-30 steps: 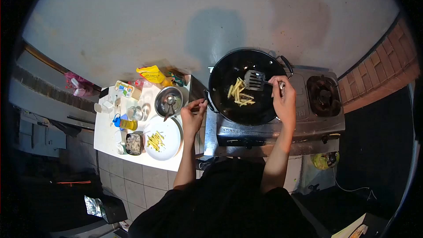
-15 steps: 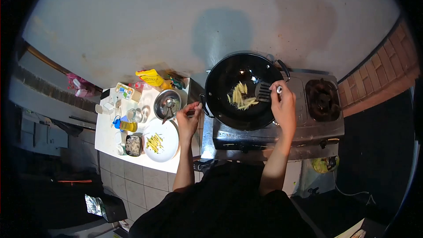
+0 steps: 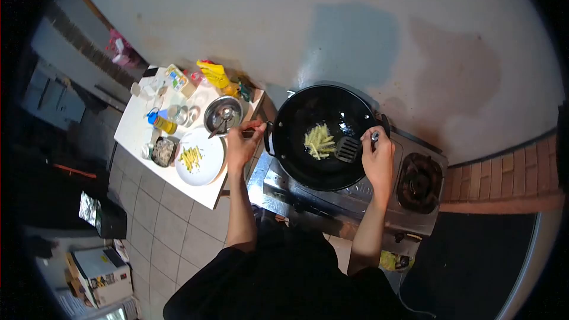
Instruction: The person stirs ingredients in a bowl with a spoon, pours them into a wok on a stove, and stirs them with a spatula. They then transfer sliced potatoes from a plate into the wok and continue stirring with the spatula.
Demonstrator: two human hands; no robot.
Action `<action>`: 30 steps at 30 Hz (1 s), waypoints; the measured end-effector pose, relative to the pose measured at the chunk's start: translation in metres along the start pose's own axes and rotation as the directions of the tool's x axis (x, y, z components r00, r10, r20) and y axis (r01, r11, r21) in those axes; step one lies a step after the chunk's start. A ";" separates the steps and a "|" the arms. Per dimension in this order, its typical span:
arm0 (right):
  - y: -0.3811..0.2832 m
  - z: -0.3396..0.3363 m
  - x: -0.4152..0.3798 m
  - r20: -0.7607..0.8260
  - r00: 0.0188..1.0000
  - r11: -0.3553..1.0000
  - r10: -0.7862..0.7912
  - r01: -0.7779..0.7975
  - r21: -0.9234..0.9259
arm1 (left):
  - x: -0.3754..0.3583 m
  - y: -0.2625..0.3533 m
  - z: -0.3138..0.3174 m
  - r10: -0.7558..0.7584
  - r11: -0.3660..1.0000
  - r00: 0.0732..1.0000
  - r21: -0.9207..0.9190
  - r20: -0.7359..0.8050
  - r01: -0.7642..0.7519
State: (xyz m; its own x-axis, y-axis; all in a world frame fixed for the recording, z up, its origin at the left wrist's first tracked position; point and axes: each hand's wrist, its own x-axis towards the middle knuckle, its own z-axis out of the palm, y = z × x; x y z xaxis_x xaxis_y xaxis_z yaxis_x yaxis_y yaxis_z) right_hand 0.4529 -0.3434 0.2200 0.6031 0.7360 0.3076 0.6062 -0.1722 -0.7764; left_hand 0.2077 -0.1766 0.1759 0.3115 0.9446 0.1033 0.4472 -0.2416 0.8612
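A large black wok sits on the stove's left side. Pale yellow strips lie in its middle. My right hand is closed on the handle of a black slotted spatula, whose head rests in the wok just right of the strips. At the wok's left handle, my left hand is closed, thumb and fingers together; what it holds is too small to tell. Beside that hand are a steel bowl with a utensil in it and a white plate with more yellow strips and green bits.
On the white table at left stand a yellow bottle with a blue cap, a container of pale food, a glass jar and a yellow bag. A second burner lies right of the wok.
The view has turned, so the table and stove appear tilted. In the wok, the spatula head now lies lower and closer to the strips, which look more bunched. Both hands keep their grips.
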 end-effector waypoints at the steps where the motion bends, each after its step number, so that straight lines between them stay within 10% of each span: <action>1: 0.003 0.008 0.001 -0.013 0.998 0.998 0.064 -0.064 0.018 | -0.003 -0.002 0.000 0.025 0.999 1.000 -0.027 -0.003 -0.025; 5: -0.002 0.025 0.012 0.027 0.997 0.959 0.076 -0.080 0.273 | -0.015 0.001 0.001 -0.047 0.997 0.999 -0.059 -0.003 0.047; 30: -0.004 0.041 -0.020 -0.104 0.990 0.987 0.094 -0.079 0.138 | -0.002 -0.032 -0.008 0.061 0.992 0.981 -0.122 0.186 -0.038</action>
State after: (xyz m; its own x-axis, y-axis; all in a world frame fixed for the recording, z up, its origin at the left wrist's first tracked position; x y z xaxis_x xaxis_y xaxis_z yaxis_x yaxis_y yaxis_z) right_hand 0.4175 -0.3306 0.1942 0.7079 0.6444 0.2893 0.4795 -0.1378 -0.8666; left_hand 0.1864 -0.1690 0.1521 0.4887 0.8703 0.0608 0.3295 -0.2486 0.9108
